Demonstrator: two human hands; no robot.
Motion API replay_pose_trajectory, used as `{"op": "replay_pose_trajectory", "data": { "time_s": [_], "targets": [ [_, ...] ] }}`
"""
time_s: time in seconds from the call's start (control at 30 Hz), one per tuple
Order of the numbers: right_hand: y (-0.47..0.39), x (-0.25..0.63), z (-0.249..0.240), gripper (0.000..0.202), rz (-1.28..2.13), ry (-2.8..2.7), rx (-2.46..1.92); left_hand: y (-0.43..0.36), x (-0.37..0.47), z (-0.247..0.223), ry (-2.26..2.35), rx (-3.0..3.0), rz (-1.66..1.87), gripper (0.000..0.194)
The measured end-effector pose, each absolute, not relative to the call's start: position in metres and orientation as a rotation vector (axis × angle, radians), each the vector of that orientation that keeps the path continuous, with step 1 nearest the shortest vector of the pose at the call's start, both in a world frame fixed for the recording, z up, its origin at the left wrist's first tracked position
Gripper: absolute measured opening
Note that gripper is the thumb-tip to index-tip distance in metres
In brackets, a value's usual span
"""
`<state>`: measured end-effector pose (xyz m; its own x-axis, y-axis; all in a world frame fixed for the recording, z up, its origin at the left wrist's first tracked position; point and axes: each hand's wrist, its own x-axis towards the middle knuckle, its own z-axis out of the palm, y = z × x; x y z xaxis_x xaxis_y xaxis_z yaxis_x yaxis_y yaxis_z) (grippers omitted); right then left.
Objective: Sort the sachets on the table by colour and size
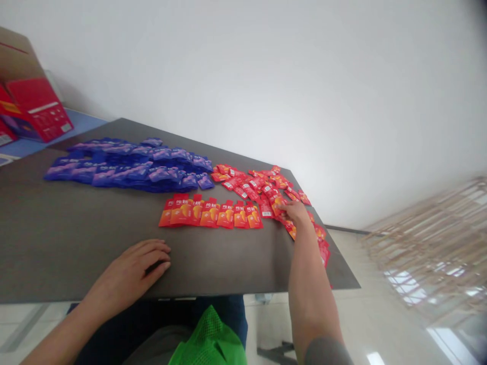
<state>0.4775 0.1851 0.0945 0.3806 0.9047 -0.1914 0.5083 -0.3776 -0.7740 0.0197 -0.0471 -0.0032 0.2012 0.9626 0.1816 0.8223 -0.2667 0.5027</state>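
Note:
On the grey table's right part, my right hand (294, 212) has its fingers closed on a red and orange pouch (277, 203) at the edge of a loose pile of red pouches (253, 185). To the left of that hand runs a row of overlapping red pouches (209, 213) with orange fruit prints, faces up and caps away from me. My left hand (140, 263) rests on the table near the front edge, fingers stretched out and nothing held. Rows of blue-purple pouches (125, 170) lie stacked beyond, at the left and middle.
The dark grey table (76, 233) ends on the right in a slanted edge. A red carton (38, 106) stands on a blue surface (81, 121) at the far left. Behind is a white wall (266, 81). A blurred wooden rack (437, 243) stands on the right.

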Motion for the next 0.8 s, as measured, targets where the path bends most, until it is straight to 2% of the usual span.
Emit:
{"op": "replay_pose_trajectory", "data": {
  "time_s": [0.17,0.27,0.4,0.47,0.53,0.67,0.8],
  "targets": [
    [0.117,0.418,0.078,0.035,1.163,-1.068,-1.414,-0.047,0.022,-0.002,1.677,2.183,0.677,0.052],
    [0.098,0.339,0.063,0.038,1.449,-1.133,-1.310,-0.046,0.021,-0.003,1.677,2.195,0.686,0.056],
    [0.104,0.262,0.057,0.032,1.501,-1.200,-1.343,-0.047,0.021,-0.002,1.665,2.218,0.683,0.057],
    [0.109,0.245,0.058,0.025,1.419,-1.321,-1.461,-0.048,0.022,0.000,1.661,2.219,0.677,0.055],
    [0.111,0.238,0.060,0.022,1.191,-1.540,-1.628,-0.049,0.023,0.001,1.662,2.216,0.672,0.052],
    [0.108,0.235,0.061,0.030,0.527,-1.976,-1.902,-0.049,0.024,0.002,1.666,2.200,0.669,0.051],
    [0.105,0.234,0.060,0.037,0.333,-2.127,-1.981,-0.048,0.025,0.002,1.667,2.196,0.665,0.054]
  ]
}}
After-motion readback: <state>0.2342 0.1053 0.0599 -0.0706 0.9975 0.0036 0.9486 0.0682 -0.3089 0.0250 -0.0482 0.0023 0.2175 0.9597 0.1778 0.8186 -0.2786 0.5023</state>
